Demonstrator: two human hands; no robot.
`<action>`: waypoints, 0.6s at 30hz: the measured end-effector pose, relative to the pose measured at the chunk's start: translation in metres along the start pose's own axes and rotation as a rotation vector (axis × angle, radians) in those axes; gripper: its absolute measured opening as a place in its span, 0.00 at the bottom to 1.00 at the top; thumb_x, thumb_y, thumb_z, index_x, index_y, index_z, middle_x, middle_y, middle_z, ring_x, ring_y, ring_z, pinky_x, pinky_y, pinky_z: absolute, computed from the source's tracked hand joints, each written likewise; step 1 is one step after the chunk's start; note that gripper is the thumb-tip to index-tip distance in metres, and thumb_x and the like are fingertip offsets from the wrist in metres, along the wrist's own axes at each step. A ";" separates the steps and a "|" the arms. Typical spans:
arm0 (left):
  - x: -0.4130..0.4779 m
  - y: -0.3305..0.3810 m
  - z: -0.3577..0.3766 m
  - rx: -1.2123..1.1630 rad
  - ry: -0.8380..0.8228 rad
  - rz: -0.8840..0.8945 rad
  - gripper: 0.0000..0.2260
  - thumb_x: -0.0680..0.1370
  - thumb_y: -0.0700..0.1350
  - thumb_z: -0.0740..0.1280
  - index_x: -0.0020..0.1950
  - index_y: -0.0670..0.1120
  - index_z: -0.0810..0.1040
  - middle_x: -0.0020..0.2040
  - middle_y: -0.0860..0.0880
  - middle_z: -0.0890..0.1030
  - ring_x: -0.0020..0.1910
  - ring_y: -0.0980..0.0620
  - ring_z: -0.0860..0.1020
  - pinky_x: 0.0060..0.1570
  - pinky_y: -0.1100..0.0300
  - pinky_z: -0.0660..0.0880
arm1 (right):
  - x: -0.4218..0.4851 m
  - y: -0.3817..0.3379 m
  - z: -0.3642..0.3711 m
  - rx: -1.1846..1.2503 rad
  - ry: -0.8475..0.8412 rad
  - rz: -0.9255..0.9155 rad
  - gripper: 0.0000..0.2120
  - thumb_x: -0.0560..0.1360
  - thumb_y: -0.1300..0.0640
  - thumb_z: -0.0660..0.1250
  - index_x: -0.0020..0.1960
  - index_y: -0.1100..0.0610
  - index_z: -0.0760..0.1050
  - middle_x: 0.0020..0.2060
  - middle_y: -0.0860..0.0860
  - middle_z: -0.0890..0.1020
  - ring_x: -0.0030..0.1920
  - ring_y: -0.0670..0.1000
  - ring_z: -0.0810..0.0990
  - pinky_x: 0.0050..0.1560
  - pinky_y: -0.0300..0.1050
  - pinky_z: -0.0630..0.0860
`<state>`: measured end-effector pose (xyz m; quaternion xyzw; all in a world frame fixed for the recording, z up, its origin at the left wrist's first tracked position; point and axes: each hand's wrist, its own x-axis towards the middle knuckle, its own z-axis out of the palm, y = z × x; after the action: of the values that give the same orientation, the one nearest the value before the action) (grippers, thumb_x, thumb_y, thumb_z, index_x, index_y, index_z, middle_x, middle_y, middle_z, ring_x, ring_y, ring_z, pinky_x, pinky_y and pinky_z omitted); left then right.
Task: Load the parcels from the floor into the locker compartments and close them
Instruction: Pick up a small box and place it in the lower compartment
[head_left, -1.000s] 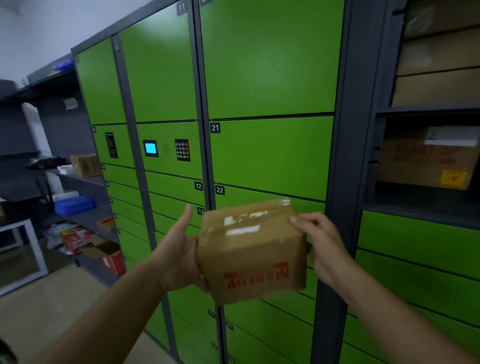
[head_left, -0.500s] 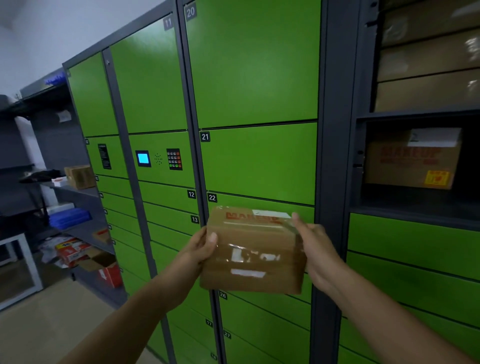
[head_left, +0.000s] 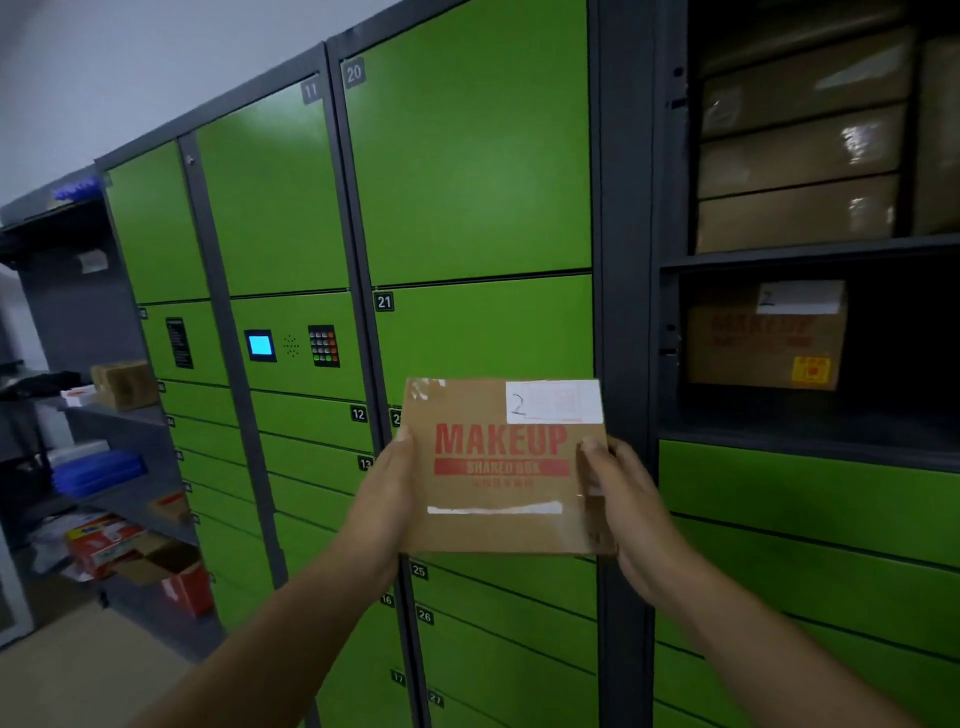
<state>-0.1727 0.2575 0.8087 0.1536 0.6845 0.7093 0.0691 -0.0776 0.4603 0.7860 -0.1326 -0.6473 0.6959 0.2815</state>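
Note:
I hold a brown cardboard parcel (head_left: 498, 499) printed "MAKEUP" in red, with a white label marked 2, upright in front of the green locker doors. My left hand (head_left: 382, 493) grips its left edge and my right hand (head_left: 618, 499) grips its right edge. To the upper right an open locker compartment (head_left: 883, 415) holds a similar brown parcel (head_left: 763, 338) with a white label and a yellow sticker. Above it another open compartment (head_left: 680, 130) is filled with stacked brown parcels (head_left: 800, 156).
Closed green doors numbered 20, 21 (head_left: 483, 338), 12, 13 and 25 to 27 fill the wall. A blue screen (head_left: 260, 344) and keypad (head_left: 323, 345) sit left of centre. Grey shelves (head_left: 119, 410) with boxes stand at the far left.
The parcel has been turned in both hands so that its printed MAKEUP face and white label point at me, and it has risen a little towards the right.

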 end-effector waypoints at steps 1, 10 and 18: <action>0.001 0.002 0.004 0.012 -0.022 0.018 0.26 0.86 0.63 0.48 0.64 0.53 0.82 0.54 0.48 0.88 0.55 0.43 0.86 0.61 0.37 0.79 | -0.004 -0.004 -0.004 0.005 0.029 -0.026 0.14 0.84 0.41 0.59 0.64 0.46 0.74 0.54 0.47 0.85 0.53 0.47 0.83 0.42 0.46 0.75; -0.008 0.022 0.081 -0.020 -0.240 0.224 0.27 0.80 0.67 0.55 0.77 0.61 0.70 0.59 0.58 0.86 0.59 0.52 0.84 0.62 0.43 0.79 | -0.026 -0.053 -0.078 -0.037 0.305 -0.277 0.13 0.84 0.45 0.60 0.62 0.51 0.75 0.47 0.43 0.84 0.37 0.32 0.81 0.35 0.29 0.72; -0.011 0.040 0.188 -0.070 -0.362 0.338 0.16 0.85 0.59 0.56 0.72 0.61 0.73 0.56 0.62 0.85 0.47 0.72 0.82 0.38 0.75 0.76 | -0.031 -0.097 -0.167 -0.070 0.561 -0.374 0.11 0.84 0.44 0.61 0.55 0.49 0.78 0.51 0.48 0.85 0.52 0.49 0.83 0.45 0.46 0.74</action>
<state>-0.0992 0.4302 0.8501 0.3880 0.6006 0.6949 0.0763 0.0605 0.5816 0.8540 -0.2074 -0.5813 0.5460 0.5666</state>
